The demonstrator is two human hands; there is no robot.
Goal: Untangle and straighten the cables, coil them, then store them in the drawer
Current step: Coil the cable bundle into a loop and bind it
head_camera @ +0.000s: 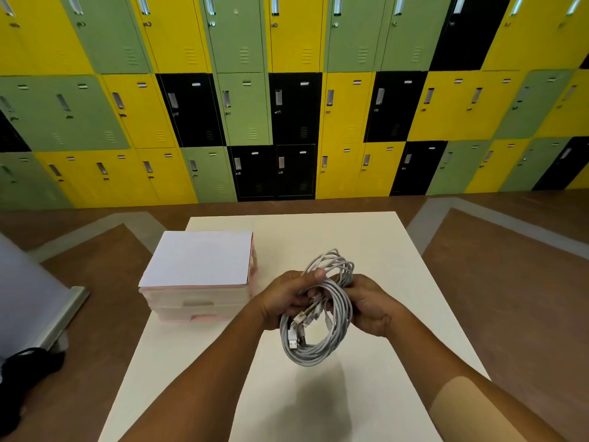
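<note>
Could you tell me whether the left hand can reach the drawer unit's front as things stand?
Probably yes: the drawer unit sits just left of the left hand, nothing between; but that hand grips the cable bundle and must first leave it to the right hand.

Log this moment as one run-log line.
stage: coiling | left hand: grips cables | right hand: grips cables | cables: coiled bundle, held above table | drawer box: looks shut
</note>
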